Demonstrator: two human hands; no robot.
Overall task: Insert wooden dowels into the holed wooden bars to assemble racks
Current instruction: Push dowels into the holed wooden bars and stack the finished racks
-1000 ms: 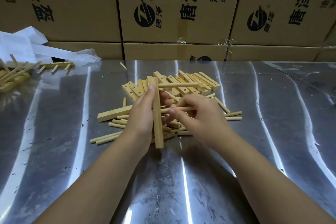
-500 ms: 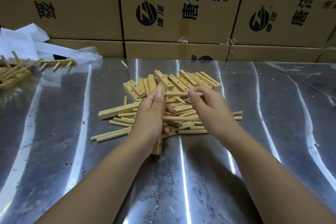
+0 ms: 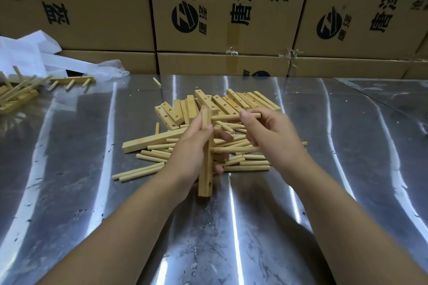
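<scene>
Now L hand [image 3: 187, 152] grips upright bar [image 3: 206, 180]; R hand [image 3: 273, 136] pinches dowel [image 3: 225, 117]; seating in hole unclear.

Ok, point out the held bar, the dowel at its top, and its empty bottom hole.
held bar [image 3: 205, 177]: head view, exposed lower face.
top dowel [image 3: 225, 117]: head view, bare shaft by the bar.
bottom hole [image 3: 209, 184]: head view, dark centre.

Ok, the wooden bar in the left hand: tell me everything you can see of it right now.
Pale square-edged wooden bar, held roughly upright before the parts pile. The left hand grips its middle, thumb on the near face. One dowel sticks out sideways at mid-length; the right hand pinches a second dowel at its top end. An empty hole shows near the bottom end; whether that end touches the table is unclear.
</scene>
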